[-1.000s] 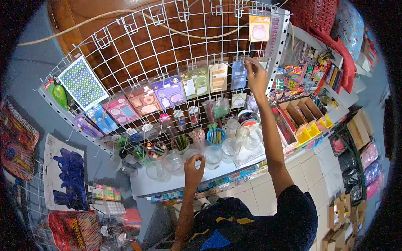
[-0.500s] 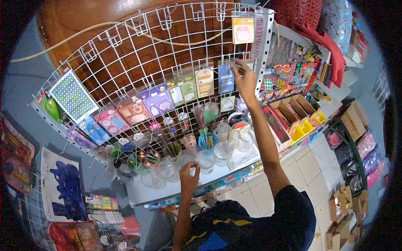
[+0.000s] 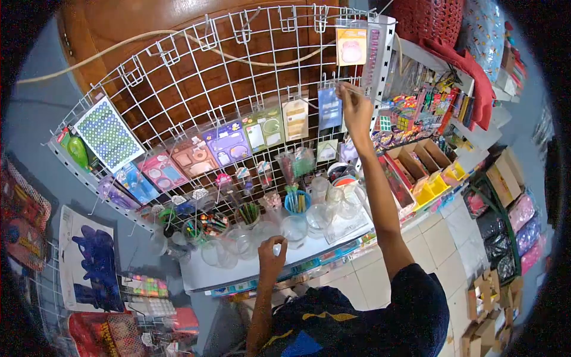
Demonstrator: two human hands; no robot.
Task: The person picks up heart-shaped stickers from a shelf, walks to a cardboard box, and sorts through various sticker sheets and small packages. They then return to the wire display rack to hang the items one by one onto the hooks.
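My right hand (image 3: 358, 116) is raised to the wire grid rack (image 3: 196, 77), its fingertips pinched at the upper right corner of a blue packet (image 3: 329, 110) in clear wrapping. That packet hangs at the right end of a row of packets, beside a beige packet (image 3: 295, 119). Lower down, my left hand (image 3: 272, 259) is held in front of the clear plastic jars (image 3: 293, 231), thumb and forefinger curled together. What its palm holds, if anything, is hidden. An orange packet (image 3: 351, 46) hangs above my right hand.
Pens stand in a blue cup (image 3: 297, 203) on the white shelf (image 3: 199, 276). To the right are yellow bins (image 3: 429, 191) and hanging toys. Cardboard boxes (image 3: 483, 303) lie on the tiled floor (image 3: 425, 256). A large card with purple items (image 3: 92, 262) hangs at left.
The view has shifted slightly, moving the rack a little right and down in the picture. My right fingers have drawn closer together at the blue packet's top. My left hand stays curled.
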